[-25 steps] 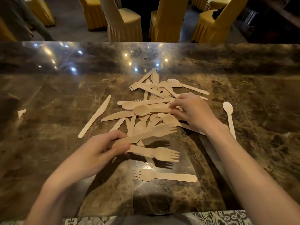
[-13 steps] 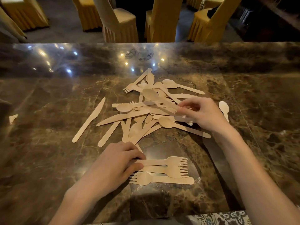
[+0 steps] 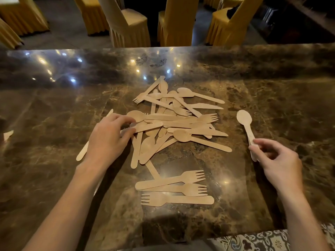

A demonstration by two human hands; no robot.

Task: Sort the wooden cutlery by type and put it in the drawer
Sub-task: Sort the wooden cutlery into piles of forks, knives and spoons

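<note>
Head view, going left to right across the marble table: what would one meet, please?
Pale scrap → left hand, pinching a pile piece → cutlery pile → lone spoon → right hand, pinching that spoon's handle.

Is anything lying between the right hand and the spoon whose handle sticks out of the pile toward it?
Nothing visible does. Only bare table separates the right hand from the free handle end of that spoon. The hand itself pinches another spoon by its handle.
</note>
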